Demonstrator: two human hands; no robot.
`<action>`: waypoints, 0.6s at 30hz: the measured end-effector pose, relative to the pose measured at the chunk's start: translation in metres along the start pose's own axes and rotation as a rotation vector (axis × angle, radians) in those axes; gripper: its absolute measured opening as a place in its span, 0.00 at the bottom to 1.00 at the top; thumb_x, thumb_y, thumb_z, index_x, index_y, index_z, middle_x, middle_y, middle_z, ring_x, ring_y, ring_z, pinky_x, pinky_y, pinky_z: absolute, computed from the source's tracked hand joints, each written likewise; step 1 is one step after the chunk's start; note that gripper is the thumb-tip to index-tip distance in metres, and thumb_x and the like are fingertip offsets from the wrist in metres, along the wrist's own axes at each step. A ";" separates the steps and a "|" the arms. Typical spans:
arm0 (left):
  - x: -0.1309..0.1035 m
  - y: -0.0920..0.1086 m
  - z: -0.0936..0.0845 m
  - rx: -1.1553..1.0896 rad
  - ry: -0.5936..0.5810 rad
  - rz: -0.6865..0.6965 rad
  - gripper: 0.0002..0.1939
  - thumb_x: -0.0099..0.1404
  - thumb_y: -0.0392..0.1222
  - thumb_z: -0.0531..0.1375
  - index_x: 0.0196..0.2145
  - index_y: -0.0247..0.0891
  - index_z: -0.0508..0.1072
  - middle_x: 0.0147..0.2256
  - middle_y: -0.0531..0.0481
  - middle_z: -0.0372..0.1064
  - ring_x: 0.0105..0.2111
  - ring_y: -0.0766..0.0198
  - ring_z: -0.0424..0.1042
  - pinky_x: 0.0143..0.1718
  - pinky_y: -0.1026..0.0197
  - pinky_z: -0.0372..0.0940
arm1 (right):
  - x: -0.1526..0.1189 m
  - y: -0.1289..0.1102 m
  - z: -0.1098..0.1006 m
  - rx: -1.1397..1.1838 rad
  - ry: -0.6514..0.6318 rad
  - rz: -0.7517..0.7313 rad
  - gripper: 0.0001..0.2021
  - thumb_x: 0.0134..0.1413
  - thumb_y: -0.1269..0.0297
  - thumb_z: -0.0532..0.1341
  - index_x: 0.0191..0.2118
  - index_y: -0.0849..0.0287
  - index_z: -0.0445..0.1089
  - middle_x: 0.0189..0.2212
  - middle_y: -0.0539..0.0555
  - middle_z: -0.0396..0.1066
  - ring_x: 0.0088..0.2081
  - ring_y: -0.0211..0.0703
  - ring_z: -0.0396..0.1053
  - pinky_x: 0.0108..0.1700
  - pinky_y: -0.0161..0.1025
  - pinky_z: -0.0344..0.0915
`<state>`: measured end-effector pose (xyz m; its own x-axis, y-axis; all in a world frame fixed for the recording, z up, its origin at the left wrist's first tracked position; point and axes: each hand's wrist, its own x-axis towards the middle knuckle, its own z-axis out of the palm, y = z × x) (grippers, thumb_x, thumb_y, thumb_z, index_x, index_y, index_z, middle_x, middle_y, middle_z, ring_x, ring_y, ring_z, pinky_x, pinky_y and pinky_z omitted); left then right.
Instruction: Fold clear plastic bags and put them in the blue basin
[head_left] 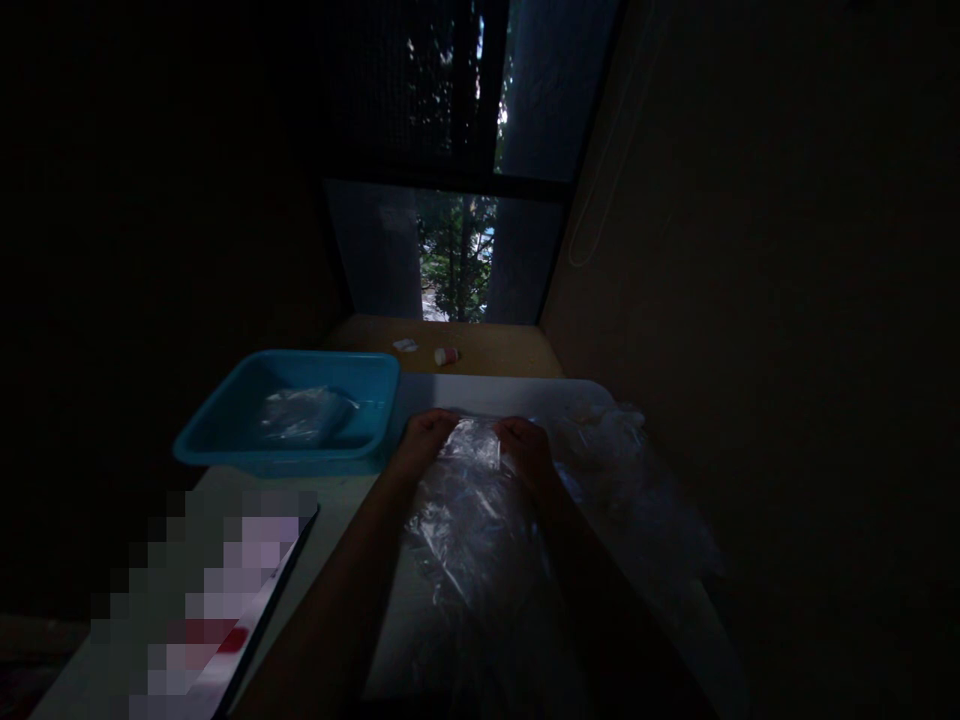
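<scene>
A clear plastic bag (472,510) lies stretched over the table between my forearms, its far edge held at two corners. My left hand (431,435) is closed on the left corner, fingers pinched together. On the right corner my right hand (527,448) pinches in the same way. The bag's near part is crumpled and fades into shadow. More crumpled clear plastic (615,450) is heaped just right of my right hand. The light is dim, so fine finger detail is hard to make out.
A blue plastic basin (367,455) at the left holds folded clear plastic (304,415). A partly blurred-out flat panel (247,600) lies at the near left of the white table (510,390). Beyond, a small container (446,356) lies on the wooden sill (510,350) under a window.
</scene>
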<state>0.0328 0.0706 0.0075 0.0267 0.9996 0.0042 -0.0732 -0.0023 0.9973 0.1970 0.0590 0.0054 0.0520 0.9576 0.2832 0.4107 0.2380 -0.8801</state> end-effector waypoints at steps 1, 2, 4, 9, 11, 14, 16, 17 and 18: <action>0.000 0.000 0.000 -0.005 -0.004 0.005 0.14 0.45 0.49 0.60 0.23 0.33 0.69 0.18 0.54 0.64 0.19 0.70 0.60 0.21 0.67 0.54 | 0.000 0.000 0.000 -0.002 0.007 0.000 0.13 0.42 0.58 0.54 0.15 0.59 0.60 0.12 0.47 0.58 0.18 0.33 0.57 0.23 0.30 0.54; 0.000 0.000 0.000 -0.011 -0.004 0.009 0.15 0.45 0.49 0.60 0.23 0.33 0.70 0.18 0.54 0.64 0.19 0.70 0.60 0.21 0.67 0.54 | 0.000 0.001 0.000 -0.005 0.013 -0.004 0.13 0.42 0.58 0.54 0.15 0.59 0.61 0.12 0.47 0.58 0.19 0.33 0.57 0.23 0.30 0.54; 0.000 0.000 0.000 -0.013 0.004 0.004 0.15 0.44 0.49 0.61 0.22 0.33 0.70 0.18 0.54 0.64 0.19 0.70 0.60 0.21 0.67 0.54 | 0.000 0.002 0.000 -0.002 0.013 -0.013 0.13 0.43 0.58 0.54 0.15 0.59 0.61 0.12 0.47 0.59 0.19 0.33 0.58 0.24 0.31 0.54; -0.002 0.004 0.001 -0.017 -0.006 -0.044 0.16 0.43 0.51 0.61 0.23 0.33 0.71 0.18 0.54 0.63 0.18 0.71 0.59 0.20 0.67 0.53 | 0.001 0.003 0.001 0.051 0.048 0.006 0.12 0.43 0.59 0.54 0.16 0.59 0.63 0.13 0.46 0.58 0.18 0.33 0.57 0.23 0.31 0.54; -0.003 0.005 0.002 -0.024 0.001 -0.051 0.17 0.42 0.51 0.61 0.23 0.33 0.71 0.18 0.54 0.63 0.18 0.71 0.58 0.20 0.67 0.53 | 0.001 0.004 0.002 0.078 0.072 0.006 0.12 0.43 0.59 0.54 0.16 0.59 0.62 0.12 0.46 0.58 0.18 0.33 0.57 0.24 0.31 0.54; -0.003 0.005 0.001 -0.005 0.030 -0.042 0.18 0.41 0.52 0.62 0.22 0.33 0.70 0.17 0.55 0.62 0.18 0.71 0.57 0.19 0.68 0.52 | 0.001 0.005 0.002 0.095 0.094 -0.001 0.12 0.43 0.59 0.54 0.16 0.59 0.62 0.12 0.45 0.57 0.18 0.33 0.57 0.24 0.31 0.54; -0.002 0.003 0.000 0.008 0.023 -0.037 0.18 0.41 0.52 0.61 0.21 0.33 0.69 0.17 0.56 0.60 0.17 0.72 0.56 0.18 0.68 0.52 | 0.001 0.005 0.002 0.092 0.093 0.002 0.12 0.44 0.59 0.54 0.16 0.59 0.62 0.12 0.45 0.57 0.18 0.32 0.56 0.24 0.31 0.54; -0.002 0.003 0.000 0.011 0.015 -0.037 0.18 0.41 0.52 0.61 0.21 0.33 0.69 0.17 0.56 0.60 0.17 0.72 0.56 0.18 0.68 0.51 | 0.001 0.004 0.001 0.090 0.090 0.003 0.13 0.44 0.59 0.54 0.16 0.59 0.61 0.12 0.45 0.57 0.18 0.32 0.56 0.24 0.31 0.54; -0.002 0.002 -0.001 0.014 0.008 -0.037 0.18 0.42 0.53 0.61 0.22 0.33 0.69 0.17 0.56 0.60 0.17 0.72 0.56 0.18 0.68 0.51 | 0.001 0.004 0.001 0.086 0.081 0.000 0.13 0.45 0.59 0.54 0.16 0.59 0.61 0.12 0.45 0.57 0.18 0.32 0.56 0.24 0.30 0.54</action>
<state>0.0319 0.0688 0.0097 0.0212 0.9992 -0.0327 -0.0586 0.0339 0.9977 0.1977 0.0607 0.0021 0.1263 0.9423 0.3101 0.3318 0.2545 -0.9084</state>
